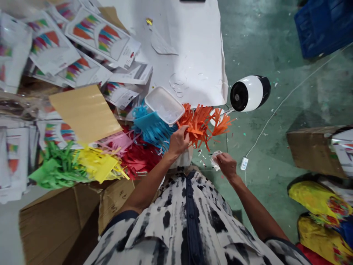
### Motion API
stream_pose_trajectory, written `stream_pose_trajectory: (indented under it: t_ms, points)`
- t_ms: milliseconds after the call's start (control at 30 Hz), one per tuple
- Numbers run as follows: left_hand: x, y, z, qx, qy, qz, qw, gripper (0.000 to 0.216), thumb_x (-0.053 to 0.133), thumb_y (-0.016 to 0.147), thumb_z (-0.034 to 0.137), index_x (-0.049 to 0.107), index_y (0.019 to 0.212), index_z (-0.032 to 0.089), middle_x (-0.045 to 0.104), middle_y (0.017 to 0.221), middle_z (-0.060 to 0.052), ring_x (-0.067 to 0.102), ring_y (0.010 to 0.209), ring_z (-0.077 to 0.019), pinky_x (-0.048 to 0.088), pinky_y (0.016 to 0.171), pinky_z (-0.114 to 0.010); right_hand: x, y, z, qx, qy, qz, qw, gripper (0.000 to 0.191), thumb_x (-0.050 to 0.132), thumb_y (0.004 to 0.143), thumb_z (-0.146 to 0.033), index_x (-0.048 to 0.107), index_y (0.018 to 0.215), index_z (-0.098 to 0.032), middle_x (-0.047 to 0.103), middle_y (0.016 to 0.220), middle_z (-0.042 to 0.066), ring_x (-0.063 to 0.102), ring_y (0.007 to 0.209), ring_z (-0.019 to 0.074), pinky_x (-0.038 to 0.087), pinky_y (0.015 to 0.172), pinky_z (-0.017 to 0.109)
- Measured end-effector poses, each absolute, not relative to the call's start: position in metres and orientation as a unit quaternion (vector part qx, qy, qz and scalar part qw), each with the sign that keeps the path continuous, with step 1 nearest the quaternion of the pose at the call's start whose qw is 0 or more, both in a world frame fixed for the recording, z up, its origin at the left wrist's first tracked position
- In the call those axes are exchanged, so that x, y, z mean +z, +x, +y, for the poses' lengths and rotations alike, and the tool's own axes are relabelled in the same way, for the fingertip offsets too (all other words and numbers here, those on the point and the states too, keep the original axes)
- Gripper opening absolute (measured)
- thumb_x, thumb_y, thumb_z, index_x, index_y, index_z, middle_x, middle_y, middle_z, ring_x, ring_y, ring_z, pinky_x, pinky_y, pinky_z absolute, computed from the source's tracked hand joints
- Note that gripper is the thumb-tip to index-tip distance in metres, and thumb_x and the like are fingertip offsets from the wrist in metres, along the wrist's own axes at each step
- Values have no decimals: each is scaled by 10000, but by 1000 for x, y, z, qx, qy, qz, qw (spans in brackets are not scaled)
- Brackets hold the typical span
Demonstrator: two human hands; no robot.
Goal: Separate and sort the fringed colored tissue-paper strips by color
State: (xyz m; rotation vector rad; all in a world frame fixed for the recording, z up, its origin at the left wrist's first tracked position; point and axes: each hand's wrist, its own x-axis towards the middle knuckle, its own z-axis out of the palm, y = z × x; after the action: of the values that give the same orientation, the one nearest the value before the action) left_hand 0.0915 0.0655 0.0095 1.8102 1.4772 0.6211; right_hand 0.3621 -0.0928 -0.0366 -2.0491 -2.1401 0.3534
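My left hand is closed, its fingertips pinching the near edge of a bundle of orange fringed paper tassels. Lower and to the right, my right hand is closed on a crumpled white scrap; whether it is paper or thin plastic I cannot tell. Left of the orange bundle lie blue tassels, then red tassels, pink tassels, yellow tassels and green tassels. Just beyond my left hand, a white plastic tub holds small clear pieces and touches the blue fringe.
Printed garland packets pile up at the left, with a tan card sheet over some. A black-and-white fan stands off the white table's right edge. Cardboard boxes, a blue crate and a cable with a power strip lie around.
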Motion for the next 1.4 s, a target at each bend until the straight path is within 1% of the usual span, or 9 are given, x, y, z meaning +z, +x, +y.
stream_pose_trajectory:
  t_ms: [100, 300, 367, 500, 600, 867, 967, 1133, 1400]
  points:
    - [8, 90, 62, 252, 685, 574, 372, 395, 552, 942, 93, 670, 1291, 234, 762, 1213, -84, 741, 1065, -242, 561, 975, -357, -19, 356, -80, 114, -683, -718, 78, 378, 586, 1028, -404, 727, 743, -200, 732, 882, 89, 586, 744, 179, 355, 698, 300]
    - [8, 86, 59, 249, 699, 564, 362, 407, 528, 947, 83, 660, 1304, 225, 750, 1254, -101, 720, 1155, -260, 547, 1034, -387, 25, 297, -10, 140, -672, -692, 223, 253, 537, 1052, -367, 755, 1064, -239, 724, 1075, 96, 666, 966, 225, 484, 866, 337]
    - [8, 86, 59, 246, 700, 562, 365, 409, 520, 945, 80, 653, 1306, 219, 752, 1244, -103, 719, 1159, -258, 546, 1042, -388, 33, 274, 19, 137, -654, -714, 212, 258, 553, 1046, -362, 741, 1151, -220, 718, 1130, 114, 654, 1026, 245, 468, 908, 360]
    - [10, 86, 60, 256, 698, 555, 373, 424, 501, 945, 75, 640, 1319, 216, 739, 1263, -101, 703, 1193, -249, 536, 1074, -395, 32, 246, 54, 112, -622, -769, 95, 232, 570, 1030, -333, 767, 1044, -212, 726, 1084, 127, 604, 1019, 282, 394, 890, 398]
    - [15, 82, 58, 307, 698, 528, 372, 444, 488, 934, 53, 627, 1330, 197, 697, 1336, -107, 640, 1299, -231, 499, 1139, -394, 26, 245, 59, 97, -609, -784, 73, 233, 565, 1030, -293, 775, 951, -230, 735, 949, 100, 589, 951, 265, 369, 858, 392]
    - [6, 58, 31, 355, 663, 542, 374, 312, 529, 916, 74, 681, 1158, 201, 714, 1174, -87, 673, 1147, -212, 547, 1026, -358, 27, 268, 75, 234, -609, -719, 241, 137, 701, 919, -278, 763, 810, -224, 692, 816, 29, 618, 786, 187, 450, 753, 313]
    - [4, 53, 33, 371, 625, 578, 371, 261, 525, 968, 132, 670, 1174, 201, 716, 1172, -86, 681, 1112, -205, 559, 974, -340, 35, 273, 85, 284, -595, -705, 261, 180, 730, 909, -357, 772, 795, -223, 674, 791, 15, 604, 722, 164, 456, 720, 305]
    - [11, 52, 48, 378, 582, 622, 364, 231, 492, 1016, 172, 664, 1165, 208, 710, 1149, -79, 678, 1064, -193, 555, 924, -314, 45, 276, 93, 354, -547, -704, 281, 200, 741, 917, -424, 816, 868, -246, 730, 898, 39, 662, 827, 179, 509, 791, 327]
    - [16, 39, 53, 422, 587, 616, 311, 235, 535, 953, 102, 700, 1096, 189, 726, 1084, -78, 659, 1057, -212, 535, 912, -335, 78, 277, 105, 304, -533, -711, 343, 103, 788, 888, -371, 803, 873, -270, 738, 943, 27, 691, 914, 197, 540, 890, 381]
